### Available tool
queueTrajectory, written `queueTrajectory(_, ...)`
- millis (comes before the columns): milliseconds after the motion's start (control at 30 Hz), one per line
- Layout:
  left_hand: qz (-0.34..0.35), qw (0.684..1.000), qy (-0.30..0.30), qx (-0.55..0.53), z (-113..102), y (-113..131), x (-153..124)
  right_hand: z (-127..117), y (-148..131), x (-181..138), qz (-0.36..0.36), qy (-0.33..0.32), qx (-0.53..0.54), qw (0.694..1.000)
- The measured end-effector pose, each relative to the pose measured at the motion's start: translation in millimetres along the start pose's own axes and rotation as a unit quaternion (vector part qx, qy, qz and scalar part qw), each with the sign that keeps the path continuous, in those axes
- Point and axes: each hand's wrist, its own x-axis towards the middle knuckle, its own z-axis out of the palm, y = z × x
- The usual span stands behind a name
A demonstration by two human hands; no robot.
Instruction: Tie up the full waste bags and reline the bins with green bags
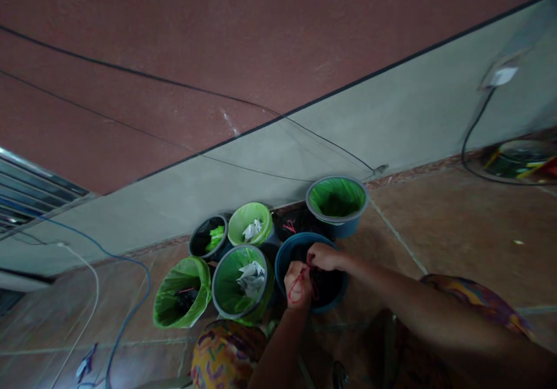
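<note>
Both of my hands are together over a blue bin (pixel 285 248) lined with a black bag (pixel 328 290). My left hand (pixel 299 284) is closed on a red drawstring (pixel 296 291), whose loops hang over its back. Just above and to the right, my right hand (pixel 324 257) pinches the same red drawstring. Behind the blue bin lies a black bag with a red tie (pixel 289 225). Left of my hands stands a grey-rimmed bin (pixel 216 282) with a green liner and crumpled white paper (pixel 251 279) inside.
More lined bins stand around: a green-lined one (pixel 337 183) by the wall, a light-green one (pixel 237 221), a black-lined one (pixel 194 241) and a green-bagged one (pixel 163 302). A blue cable (pixel 145 287) and a white cable (pixel 93 302) cross the tiled floor at left.
</note>
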Motion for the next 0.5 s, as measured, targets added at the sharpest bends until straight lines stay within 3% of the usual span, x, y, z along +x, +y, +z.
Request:
queueTrajectory(200, -0.017, 0.998, 0.045, -0.029, 0, -9, -4, -25, -3, 1, 0.007, 0.038, 0.047, 0.998)
queueTrajectory(333, -0.020, 0.997, 0.061, -0.047, -7, -4, -5, -37, 1, 0, 0.005, -0.010, 0.101, 0.995)
queueTrajectory(500, -0.037, 0.995, 0.066, -0.060, -10, -4, -9, -44, 6, 1, 0.114, 0.003, -0.040, 0.993)
